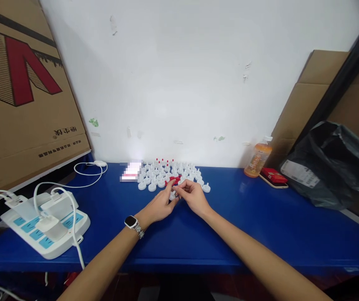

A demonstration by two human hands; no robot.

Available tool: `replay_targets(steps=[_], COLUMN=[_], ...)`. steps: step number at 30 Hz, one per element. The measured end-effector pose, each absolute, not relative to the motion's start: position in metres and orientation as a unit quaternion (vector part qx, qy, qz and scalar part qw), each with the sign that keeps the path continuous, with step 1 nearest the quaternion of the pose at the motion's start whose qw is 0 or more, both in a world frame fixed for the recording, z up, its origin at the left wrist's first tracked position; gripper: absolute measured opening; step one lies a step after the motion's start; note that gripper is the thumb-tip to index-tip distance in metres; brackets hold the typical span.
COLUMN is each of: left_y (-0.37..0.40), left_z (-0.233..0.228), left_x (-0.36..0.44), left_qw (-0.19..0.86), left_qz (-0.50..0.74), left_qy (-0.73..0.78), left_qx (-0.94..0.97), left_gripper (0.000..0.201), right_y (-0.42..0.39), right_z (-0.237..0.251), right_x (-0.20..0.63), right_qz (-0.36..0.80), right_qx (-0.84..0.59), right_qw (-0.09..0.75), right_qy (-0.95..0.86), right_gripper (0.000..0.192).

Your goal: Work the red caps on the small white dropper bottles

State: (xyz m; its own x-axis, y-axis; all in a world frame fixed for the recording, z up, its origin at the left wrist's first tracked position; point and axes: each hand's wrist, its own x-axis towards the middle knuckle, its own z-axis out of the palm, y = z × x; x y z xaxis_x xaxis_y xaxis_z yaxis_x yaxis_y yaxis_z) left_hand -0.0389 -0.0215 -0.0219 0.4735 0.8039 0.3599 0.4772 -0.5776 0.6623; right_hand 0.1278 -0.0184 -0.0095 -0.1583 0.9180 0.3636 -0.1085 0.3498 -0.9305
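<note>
Both bare forearms [248, 246] stretched forward, left hand [160, 205] and right hand [195, 198] close together, fingers [188, 184] bent inward

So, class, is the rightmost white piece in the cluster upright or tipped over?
Upright: the white piece sits on its broad round base on the blue table, narrow spout pointing up.

pwr strip [36, 233] – L on tbl [251, 234] | nozzle pcs [161, 183] – ctr | bottle [257, 159] R
</note>
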Motion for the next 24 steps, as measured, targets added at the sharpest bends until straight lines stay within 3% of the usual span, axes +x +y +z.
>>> replay_targets(steps=[9, 19, 24], left_y=[-0.026, -0.026, -0.016], left_z=[-0.020, -0.016, -0.021], left_x=[-0.033, -0.032, -0.034], left_qw=[0.293, 0.318, 0.390], left_qz=[0.358, 0.402, 0.413], left_qy=[0.406, 0.386, 0.408], left_qx=[0.788, 0.767, 0.714], left_gripper=[0.077, 0.076, 0.080], right_y=[-0.028, -0.029, -0.005], right_z=[-0.012, -0.006, 0.005], right_x=[0.114, 0.114, 0.127], right_qz=[0.339, 0.326, 0.394], right_qx=[-0.373, -0.359, -0.355], right_qw=[0.569, 0.547, 0.503], right_qy=[-0.650, -0.682, -0.683], right_gripper=[0.024, 0.015, 0.017])
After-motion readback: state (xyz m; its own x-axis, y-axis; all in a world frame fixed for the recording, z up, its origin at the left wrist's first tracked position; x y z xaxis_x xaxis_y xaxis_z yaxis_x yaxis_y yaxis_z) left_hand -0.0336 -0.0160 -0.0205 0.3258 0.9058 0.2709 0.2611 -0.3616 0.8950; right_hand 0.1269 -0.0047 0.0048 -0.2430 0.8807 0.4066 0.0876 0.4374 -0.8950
